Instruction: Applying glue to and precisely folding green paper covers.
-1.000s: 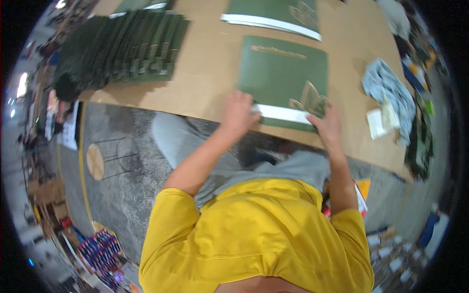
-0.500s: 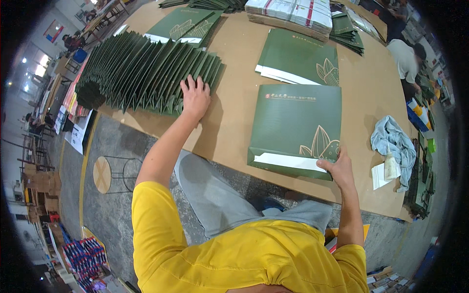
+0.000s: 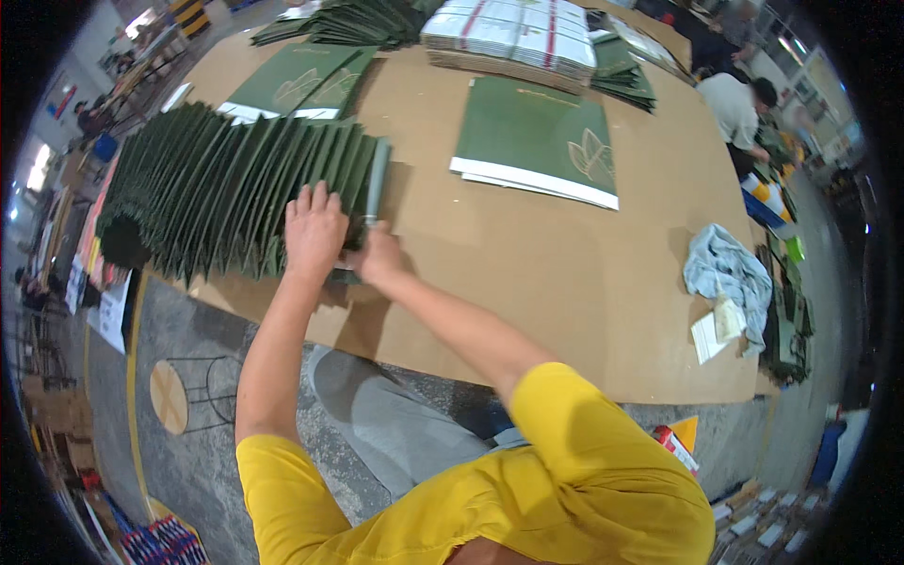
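Note:
A long row of folded green paper bags [image 3: 212,193] stands on edge at the table's left side. My left hand [image 3: 315,231] lies over the near right part of that row, its fingers stretched out on the bags' upper edges. Just right of it, my right hand [image 3: 379,254] grips the lower near end of one green paper bag [image 3: 378,179], which stands upright and is seen nearly edge-on against the row's right end. Part of this bag and some right fingertips are hidden. A flat stack of green bags [image 3: 532,132] with gold leaf outlines and white strips lies farther right.
Bundled white printed packs [image 3: 513,38] stand at the table's far side, with more green bags [image 3: 353,24] beside them. A blue-grey cloth [image 3: 730,273] and a whitish bottle [image 3: 728,320] lie at right. A round stool [image 3: 169,395] stands on the floor at left. A person works at far right.
My right hand has carried the green bag from the table's middle leftward to the row's right end, tipping it upright. My left hand stays on the row; the whole view has shifted.

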{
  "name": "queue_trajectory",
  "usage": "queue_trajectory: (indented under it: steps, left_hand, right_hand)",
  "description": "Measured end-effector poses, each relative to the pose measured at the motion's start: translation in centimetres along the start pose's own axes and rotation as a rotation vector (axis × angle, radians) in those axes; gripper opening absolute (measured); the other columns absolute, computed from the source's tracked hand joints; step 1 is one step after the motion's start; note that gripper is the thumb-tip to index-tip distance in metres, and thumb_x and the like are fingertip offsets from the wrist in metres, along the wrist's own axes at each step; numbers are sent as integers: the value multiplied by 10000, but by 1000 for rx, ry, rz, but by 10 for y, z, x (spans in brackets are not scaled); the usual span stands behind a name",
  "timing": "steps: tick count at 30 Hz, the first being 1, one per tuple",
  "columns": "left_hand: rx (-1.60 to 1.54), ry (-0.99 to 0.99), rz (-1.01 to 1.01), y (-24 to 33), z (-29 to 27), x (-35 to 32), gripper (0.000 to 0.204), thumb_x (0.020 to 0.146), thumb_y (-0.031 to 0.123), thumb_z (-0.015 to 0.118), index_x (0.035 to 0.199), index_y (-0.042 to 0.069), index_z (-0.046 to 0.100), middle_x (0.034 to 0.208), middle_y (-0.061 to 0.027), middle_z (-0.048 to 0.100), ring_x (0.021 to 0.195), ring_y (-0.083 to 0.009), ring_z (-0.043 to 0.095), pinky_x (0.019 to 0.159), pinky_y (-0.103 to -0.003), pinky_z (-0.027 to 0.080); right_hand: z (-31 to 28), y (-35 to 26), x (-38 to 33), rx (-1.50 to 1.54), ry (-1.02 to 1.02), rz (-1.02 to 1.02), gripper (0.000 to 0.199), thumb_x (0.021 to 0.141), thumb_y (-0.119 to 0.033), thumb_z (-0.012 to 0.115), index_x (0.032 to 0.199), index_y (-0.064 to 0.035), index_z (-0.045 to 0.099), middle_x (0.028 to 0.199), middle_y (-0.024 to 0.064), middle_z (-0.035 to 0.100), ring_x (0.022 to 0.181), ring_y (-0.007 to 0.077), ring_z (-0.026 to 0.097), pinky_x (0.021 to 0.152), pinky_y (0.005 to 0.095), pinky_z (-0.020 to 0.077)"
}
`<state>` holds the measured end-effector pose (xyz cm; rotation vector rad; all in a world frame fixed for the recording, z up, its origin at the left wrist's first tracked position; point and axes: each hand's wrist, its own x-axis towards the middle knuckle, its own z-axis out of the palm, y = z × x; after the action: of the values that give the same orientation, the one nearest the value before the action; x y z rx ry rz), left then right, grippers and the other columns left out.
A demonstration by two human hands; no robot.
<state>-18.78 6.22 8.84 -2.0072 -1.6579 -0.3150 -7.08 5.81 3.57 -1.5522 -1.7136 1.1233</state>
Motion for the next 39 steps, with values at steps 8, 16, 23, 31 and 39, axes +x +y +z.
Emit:
queue_trajectory:
  steps: [8,16,23,31,39]
  left_hand:
    - [-41,-88,-3,-1,-23,-17,410,772,238,620,1127,34,590,1276,-158,498,1260,-358,361,1031,-512,261]
    - [-392,76,18,27,-55,-57,331,754,122,655,1055,1,589,1210,-186,504,1243,-404,363,1009,-510,327]
    - [-491,27,-45,41,-78,-97,236,765,61,632,985,-20,609,1133,-197,553,1207,-419,407,978,-481,373]
    - [-647,62,4,92,-79,-98,222,751,35,639,968,-6,618,1124,-178,567,1206,-400,419,970,-467,392]
    - [-766,-23,-29,130,-73,-143,201,756,56,634,955,25,625,1094,-147,575,1169,-375,449,968,-440,401]
  right_hand:
    - [-140,44,25,-416,230,-215,426,760,-266,650,1078,-2,548,1109,199,525,1038,343,511,870,434,441]
    - [-321,142,46,-876,41,-109,505,672,-297,723,1110,-75,606,1176,111,575,1078,297,535,887,389,445]
    - [-336,139,52,-636,175,-336,245,829,-299,596,881,-71,672,887,135,656,816,319,619,716,402,489]
    - [-327,135,60,-538,567,-519,183,828,-231,600,816,-49,599,754,137,627,708,311,609,636,414,473]
    - [-336,124,65,-112,21,-107,203,652,-189,770,747,-39,672,745,47,660,725,140,604,684,299,472]
